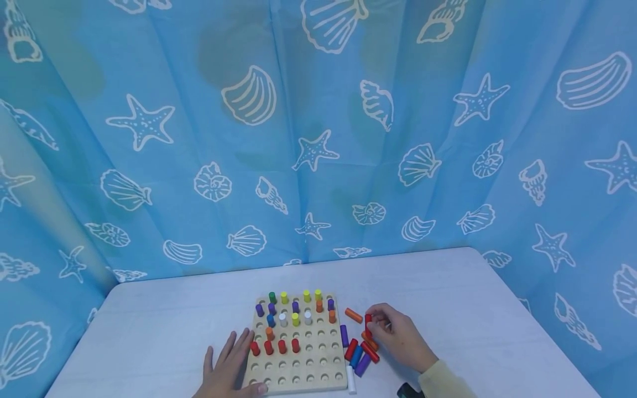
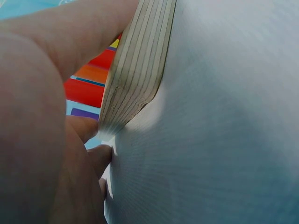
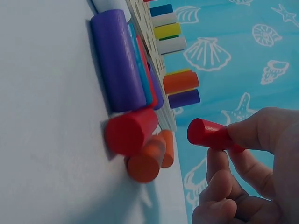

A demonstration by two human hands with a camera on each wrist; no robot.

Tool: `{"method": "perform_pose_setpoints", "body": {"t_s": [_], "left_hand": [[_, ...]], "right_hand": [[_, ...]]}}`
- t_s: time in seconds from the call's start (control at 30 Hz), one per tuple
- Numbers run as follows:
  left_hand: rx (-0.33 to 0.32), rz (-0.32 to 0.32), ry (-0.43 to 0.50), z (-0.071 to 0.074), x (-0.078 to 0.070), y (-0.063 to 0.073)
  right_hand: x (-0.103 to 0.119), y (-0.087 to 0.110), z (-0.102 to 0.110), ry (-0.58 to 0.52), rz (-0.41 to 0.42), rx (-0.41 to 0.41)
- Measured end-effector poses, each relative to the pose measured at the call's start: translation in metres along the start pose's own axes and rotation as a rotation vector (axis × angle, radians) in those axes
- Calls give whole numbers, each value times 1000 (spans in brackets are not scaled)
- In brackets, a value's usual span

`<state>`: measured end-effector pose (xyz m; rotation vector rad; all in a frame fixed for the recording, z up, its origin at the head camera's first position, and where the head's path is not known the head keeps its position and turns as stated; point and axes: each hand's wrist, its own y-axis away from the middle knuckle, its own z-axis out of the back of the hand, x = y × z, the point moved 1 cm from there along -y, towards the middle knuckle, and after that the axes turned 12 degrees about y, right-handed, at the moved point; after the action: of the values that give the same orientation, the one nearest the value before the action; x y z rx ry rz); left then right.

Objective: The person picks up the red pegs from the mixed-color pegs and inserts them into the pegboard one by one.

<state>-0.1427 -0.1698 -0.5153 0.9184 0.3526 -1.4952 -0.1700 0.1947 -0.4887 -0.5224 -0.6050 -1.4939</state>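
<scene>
Between thumb and fingertips, my right hand (image 1: 400, 338) pinches a red wooden peg (image 3: 205, 133), raised above the loose pegs in the right wrist view. My left hand (image 1: 225, 369) lies along the left edge of a wooden pegboard (image 1: 302, 371), fingers spread and thumb at its near left corner. Beside the thumb, the left wrist view shows the board's layered side (image 2: 135, 60). A row of several red pegs (image 1: 282, 346) stands upright in the board. Farther back stand yellow pegs (image 1: 284, 298), purple, white, orange, blue and green ones.
Loose pegs lie right of the board: an orange peg (image 1: 354, 315), a blue peg (image 1: 356, 356), purple pegs (image 1: 363, 365), red ones and a white peg (image 1: 351, 380). A dark object (image 1: 409, 391) is near the right wrist. Behind the white table (image 1: 174, 315) hangs a blue shell-patterned curtain (image 1: 298, 193).
</scene>
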Motion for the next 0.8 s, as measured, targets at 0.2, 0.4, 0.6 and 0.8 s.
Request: {"method": "perform_pose_setpoints", "body": {"t_s": [0.2, 0.4, 0.6, 0.8], "left_hand": [[-1, 4, -1, -1, -1, 1], [-10, 0, -5, -2, 0, 1], [-19, -7, -15, -2, 1, 0], [-16, -1, -7, -1, 0, 1]], "right_hand": [[6, -1, -3, -2, 12, 8], [11, -2, -6, -27, 31, 32], [17, -1, -8, -53, 66, 64], [25, 0, -8, -52, 91, 79]]}}
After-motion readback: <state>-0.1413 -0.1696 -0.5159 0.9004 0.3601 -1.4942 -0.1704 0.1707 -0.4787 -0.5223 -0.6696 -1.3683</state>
